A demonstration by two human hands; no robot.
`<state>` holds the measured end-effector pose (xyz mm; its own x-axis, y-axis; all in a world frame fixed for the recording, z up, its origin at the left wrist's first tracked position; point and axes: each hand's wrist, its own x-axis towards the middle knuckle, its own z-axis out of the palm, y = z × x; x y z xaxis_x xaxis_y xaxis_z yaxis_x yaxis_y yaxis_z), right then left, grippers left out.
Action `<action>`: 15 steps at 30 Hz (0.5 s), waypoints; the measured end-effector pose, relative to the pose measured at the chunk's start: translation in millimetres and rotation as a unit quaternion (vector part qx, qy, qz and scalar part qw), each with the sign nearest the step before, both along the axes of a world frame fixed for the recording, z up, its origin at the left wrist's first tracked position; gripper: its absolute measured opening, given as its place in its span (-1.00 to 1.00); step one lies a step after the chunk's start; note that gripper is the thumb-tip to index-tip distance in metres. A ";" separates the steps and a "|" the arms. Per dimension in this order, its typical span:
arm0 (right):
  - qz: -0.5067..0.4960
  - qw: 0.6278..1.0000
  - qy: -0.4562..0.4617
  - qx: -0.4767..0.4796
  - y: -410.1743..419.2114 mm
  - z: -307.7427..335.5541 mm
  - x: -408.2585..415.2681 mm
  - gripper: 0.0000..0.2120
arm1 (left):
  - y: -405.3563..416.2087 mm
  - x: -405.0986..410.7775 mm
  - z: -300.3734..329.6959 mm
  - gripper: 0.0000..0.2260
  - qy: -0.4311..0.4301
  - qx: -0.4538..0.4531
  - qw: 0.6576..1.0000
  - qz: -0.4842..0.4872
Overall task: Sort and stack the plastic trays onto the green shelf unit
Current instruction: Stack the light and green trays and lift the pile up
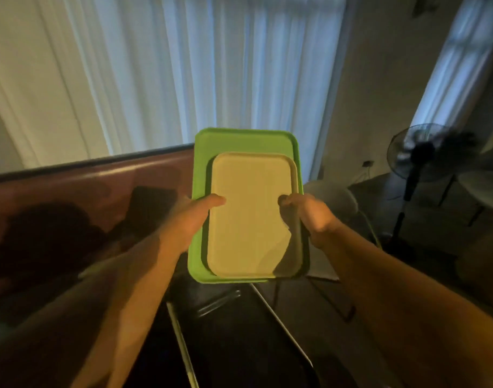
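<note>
Head view, looking forward and down along both outstretched forearms. Beyond the hands hangs a wide pale curtain (183, 71), lit from behind, which fills the upper field. Out past the left hand runs a dark reddish-brown bench back (71, 191); out past the right hand stands a pedestal fan (416, 155), blurred and in shadow. Below the hands lies a dark surface with pale edges, too dim to identify. The green shelf unit named in the task cannot be made out.

Between the hands is the larger green tray (203, 163), held roughly level in the air and touching nothing beneath it. Nested inside it lies a smaller cream tray (251, 214), set toward the near right corner so that green shows along the far and left sides. Nesting small within large lets both be carried as one load, and the green rim checks any sliding.

The left hand (192, 217) is closed on the left rim of the green tray, thumb lying over the top and reaching the cream tray's edge. The right hand (309, 214) clamps the opposite long side, thumb curled over the edges of both trays. Opposed grips near mid-length probably serve to balance the load. The task appears to be in its carrying stage.
</note>
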<state>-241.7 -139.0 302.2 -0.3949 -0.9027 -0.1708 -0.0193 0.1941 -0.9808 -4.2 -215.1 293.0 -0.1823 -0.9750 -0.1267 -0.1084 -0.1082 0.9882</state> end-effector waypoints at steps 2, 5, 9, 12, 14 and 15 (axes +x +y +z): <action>0.017 1.000 0.002 -0.024 -5.5 44.8 3.6 -0.57 | 8.3 2.0 60.8 -0.49 -0.006 -0.016 1.000 0.010; 0.047 0.997 0.018 -0.050 -1.8 118.7 20.6 -0.77 | 17.7 14.8 138.0 -0.56 -0.039 -0.032 0.999 0.016; 0.115 0.991 0.069 -0.022 3.6 196.2 45.8 -0.58 | 38.5 48.1 219.9 -0.54 -0.111 -0.065 0.991 0.035; 0.149 0.984 0.095 -0.027 14.3 248.4 84.5 -0.59 | 67.3 91.1 266.9 -0.54 -0.165 -0.067 0.983 0.056; 0.160 0.981 0.097 -0.045 30.9 275.6 118.7 -0.64 | 89.9 127.4 292.4 -0.56 -0.195 -0.064 0.975 0.085; 0.178 0.979 0.085 -0.048 37.9 285.7 135.2 -0.66 | 99.8 148.5 302.3 -0.57 -0.201 -0.059 0.972 0.106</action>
<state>-106.5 -101.1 587.9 -0.0681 -0.9970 -0.0379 -0.2334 0.0528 -0.9709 144.4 -115.2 595.3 0.0660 -0.9974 -0.0303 -0.4756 -0.0581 0.8778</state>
